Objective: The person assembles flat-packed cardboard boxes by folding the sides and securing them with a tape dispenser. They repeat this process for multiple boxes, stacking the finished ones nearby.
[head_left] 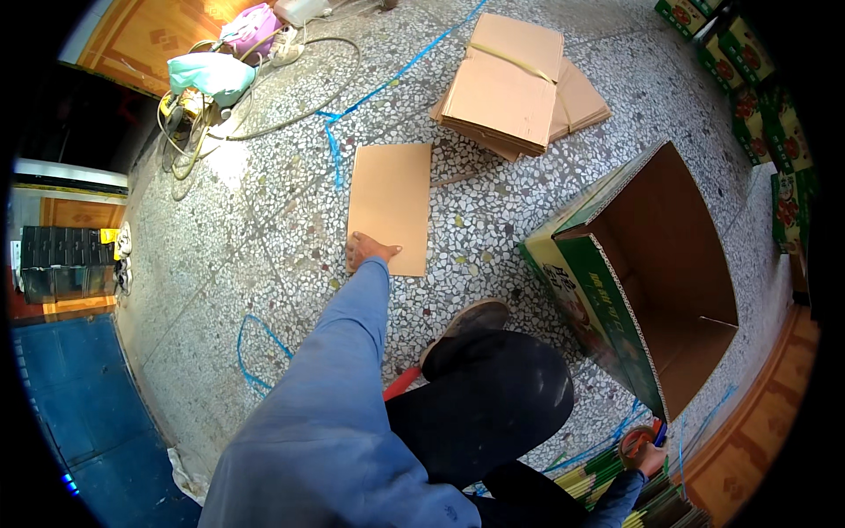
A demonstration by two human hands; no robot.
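Head view: cardboard stretches lengthwise away from the left hand, fingers spread on its near end; right hand grasps tape.

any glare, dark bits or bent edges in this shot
Head view: strong glare on the floor below the pale green bag; head view: the open box's inside is shaded; head view: fisheye curves the blue panel, black around the rim; head view: left hand and cardboard sheet look fairly sharp.
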